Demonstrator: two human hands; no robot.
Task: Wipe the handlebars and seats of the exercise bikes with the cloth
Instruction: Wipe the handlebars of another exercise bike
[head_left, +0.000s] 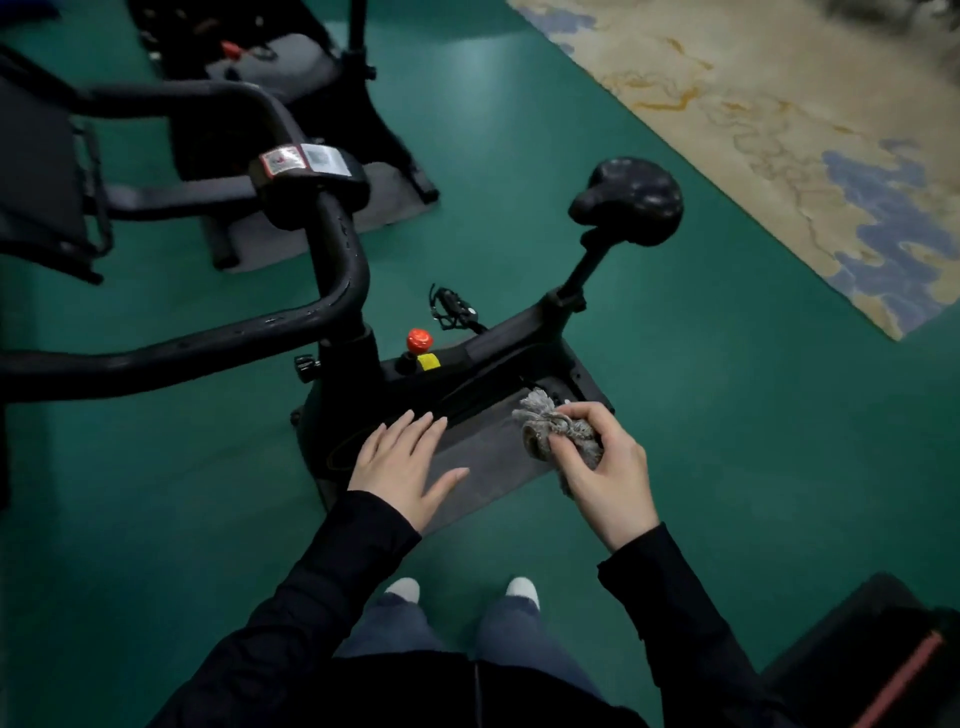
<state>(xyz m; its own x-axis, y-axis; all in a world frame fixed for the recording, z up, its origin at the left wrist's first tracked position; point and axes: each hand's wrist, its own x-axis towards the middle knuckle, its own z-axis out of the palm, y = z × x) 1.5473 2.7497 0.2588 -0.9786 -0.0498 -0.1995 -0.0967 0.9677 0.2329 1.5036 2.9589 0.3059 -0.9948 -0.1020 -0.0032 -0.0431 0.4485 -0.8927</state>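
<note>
A black exercise bike stands in front of me on the green floor. Its curved handlebars (332, 260) sweep across the left half of the view, and they look wet in spots. The black seat (631, 200) sits up on its post at the right of centre. My right hand (605, 467) grips a bunched grey cloth (553, 428) in the air above the bike's base. My left hand (408, 462) hovers flat with straight fingers, holding nothing, to the left of the cloth. Neither hand touches the bike.
A red knob (419, 340) sits on the bike frame, with a pedal (452, 306) behind it. A grey mat (483, 467) lies under the bike. More dark gym machines (218, 104) stand at the upper left. A patterned carpet (805, 135) fills the upper right, and a black box (872, 660) is at the lower right.
</note>
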